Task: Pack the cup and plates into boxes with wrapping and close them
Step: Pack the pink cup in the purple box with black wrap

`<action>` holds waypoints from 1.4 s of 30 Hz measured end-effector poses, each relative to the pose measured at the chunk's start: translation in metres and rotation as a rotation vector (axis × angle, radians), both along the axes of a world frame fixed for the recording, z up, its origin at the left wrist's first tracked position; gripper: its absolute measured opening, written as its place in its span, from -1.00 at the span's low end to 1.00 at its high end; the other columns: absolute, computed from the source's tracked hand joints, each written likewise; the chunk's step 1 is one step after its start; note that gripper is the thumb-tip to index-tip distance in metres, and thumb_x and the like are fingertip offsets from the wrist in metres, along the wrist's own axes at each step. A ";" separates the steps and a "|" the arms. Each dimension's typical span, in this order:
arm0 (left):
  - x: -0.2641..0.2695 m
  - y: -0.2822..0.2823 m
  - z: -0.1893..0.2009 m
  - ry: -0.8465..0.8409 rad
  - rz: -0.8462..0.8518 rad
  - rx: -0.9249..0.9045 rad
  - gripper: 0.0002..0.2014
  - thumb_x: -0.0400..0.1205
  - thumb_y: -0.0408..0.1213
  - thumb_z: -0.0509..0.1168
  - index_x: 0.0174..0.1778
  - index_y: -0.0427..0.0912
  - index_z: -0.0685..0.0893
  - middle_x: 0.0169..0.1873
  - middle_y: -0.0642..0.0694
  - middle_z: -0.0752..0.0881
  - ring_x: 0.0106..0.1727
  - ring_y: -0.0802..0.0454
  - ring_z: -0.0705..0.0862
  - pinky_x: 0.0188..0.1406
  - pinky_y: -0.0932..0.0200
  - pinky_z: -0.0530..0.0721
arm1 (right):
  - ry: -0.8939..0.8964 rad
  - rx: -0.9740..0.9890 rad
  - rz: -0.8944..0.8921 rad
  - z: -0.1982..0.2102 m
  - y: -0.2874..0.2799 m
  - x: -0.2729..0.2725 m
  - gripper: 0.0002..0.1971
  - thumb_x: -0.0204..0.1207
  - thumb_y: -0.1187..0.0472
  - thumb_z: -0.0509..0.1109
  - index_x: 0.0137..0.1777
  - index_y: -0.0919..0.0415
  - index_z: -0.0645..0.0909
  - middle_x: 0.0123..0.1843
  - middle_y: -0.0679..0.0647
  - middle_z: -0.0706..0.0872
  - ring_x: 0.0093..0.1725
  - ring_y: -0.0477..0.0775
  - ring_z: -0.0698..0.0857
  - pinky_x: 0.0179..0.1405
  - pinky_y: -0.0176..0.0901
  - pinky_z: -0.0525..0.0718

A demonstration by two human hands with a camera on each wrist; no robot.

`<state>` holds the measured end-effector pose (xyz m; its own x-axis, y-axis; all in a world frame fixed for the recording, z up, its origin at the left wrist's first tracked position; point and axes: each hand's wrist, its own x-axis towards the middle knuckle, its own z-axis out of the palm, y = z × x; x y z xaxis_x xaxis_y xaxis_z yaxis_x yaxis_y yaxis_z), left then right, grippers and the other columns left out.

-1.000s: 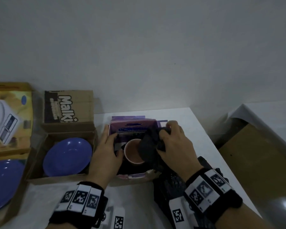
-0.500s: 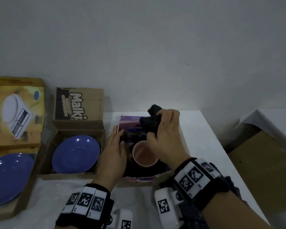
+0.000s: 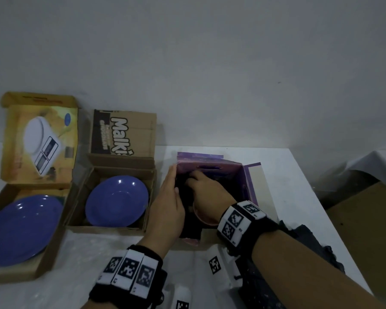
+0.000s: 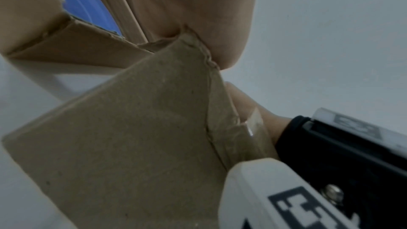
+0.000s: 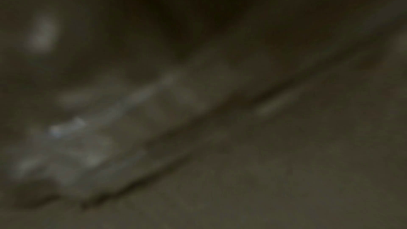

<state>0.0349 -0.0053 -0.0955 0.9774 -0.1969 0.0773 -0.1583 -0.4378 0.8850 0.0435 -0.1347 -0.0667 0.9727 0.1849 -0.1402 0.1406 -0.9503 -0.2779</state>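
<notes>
1. L hand (image 3: 168, 210): fingers straight, flat against the left wall of the purple box (image 3: 246, 175), outside it. Holds nothing.
2. R hand (image 3: 206, 189): reaches down into the purple box, fingers on the dark wrapping cloth (image 3: 183, 186) at the box's far left corner. Can't tell if they grip or just press it; fingertips hidden.
3. Pink cup (image 3: 202, 216): inside the purple box, upright, only its near rim shows below the R wrist; dark cloth beside it.
4. Small blue plate (image 3: 116, 200): lies in the open Malki carton (image 3: 123, 134), just left of the L hand.
5. Big blue plate (image 3: 20, 228): lies in the open yellow scale box (image 3: 38, 139), far left.
6. All boxes sit on the white table (image 3: 294, 186), lids up.
7. R wrist view: dark, blurred, nothing readable.
8. L wrist view: brown cardboard flap (image 4: 132, 137) close up, palm touching its edge.
</notes>
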 end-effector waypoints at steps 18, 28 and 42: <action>0.000 -0.001 0.001 -0.052 0.009 0.028 -0.43 0.71 -0.39 0.04 0.62 0.15 0.19 0.51 0.11 0.43 0.42 0.18 0.46 0.42 0.15 0.45 | 0.055 0.029 -0.153 0.036 -0.026 0.000 -0.64 0.52 0.03 0.32 0.32 -0.04 0.55 0.27 0.00 0.66 0.25 0.09 0.62 0.24 0.00 0.58; -0.003 -0.002 0.010 -0.074 -0.096 0.371 -0.13 0.61 -0.02 0.27 0.67 -0.02 -0.19 0.68 0.03 -0.04 0.67 0.01 0.07 0.54 -0.07 0.35 | 0.098 0.038 -0.496 0.020 -0.064 -0.069 -0.35 0.69 0.24 0.08 0.67 0.17 -0.20 0.11 0.26 0.69 0.02 0.24 0.65 -0.21 -0.16 0.39; -0.014 0.001 0.026 -0.042 -0.443 0.890 0.53 -0.34 0.77 -0.07 0.57 0.22 -0.45 0.45 -0.07 -0.70 0.54 -0.22 -0.59 0.59 -0.32 -0.16 | 0.467 -0.053 -0.706 -0.005 -0.102 -0.159 0.07 0.08 -0.20 0.65 0.50 0.04 0.10 0.38 0.17 0.35 0.35 0.28 0.46 0.21 0.18 0.61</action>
<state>0.0210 -0.0038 -0.0693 0.8016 -0.5464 -0.2427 -0.4918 -0.8334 0.2522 -0.1155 -0.2365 -0.0716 0.6974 -0.4622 -0.5477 -0.6088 -0.7853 -0.1124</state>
